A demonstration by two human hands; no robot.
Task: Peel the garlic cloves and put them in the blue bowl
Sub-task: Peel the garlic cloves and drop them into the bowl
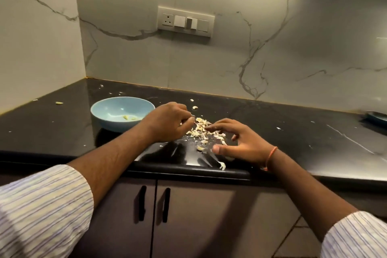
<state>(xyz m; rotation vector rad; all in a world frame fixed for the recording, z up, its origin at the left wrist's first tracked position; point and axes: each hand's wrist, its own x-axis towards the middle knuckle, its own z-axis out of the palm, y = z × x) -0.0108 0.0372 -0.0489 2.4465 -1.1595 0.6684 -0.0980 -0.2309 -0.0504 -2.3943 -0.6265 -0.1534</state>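
- I see my left hand (169, 121) curled, fingertips pinching something small; what, I cannot tell.
- Right hand (238, 142) spread, fingertips on the garlic pile (204, 130) between both hands.
- Bowl (122, 113) just left of my left hand on the surface (293, 132).

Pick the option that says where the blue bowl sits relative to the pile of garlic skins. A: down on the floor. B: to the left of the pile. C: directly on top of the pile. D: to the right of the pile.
B: the blue bowl stands on the black counter left of the pile of garlic skins, beyond the left hand.
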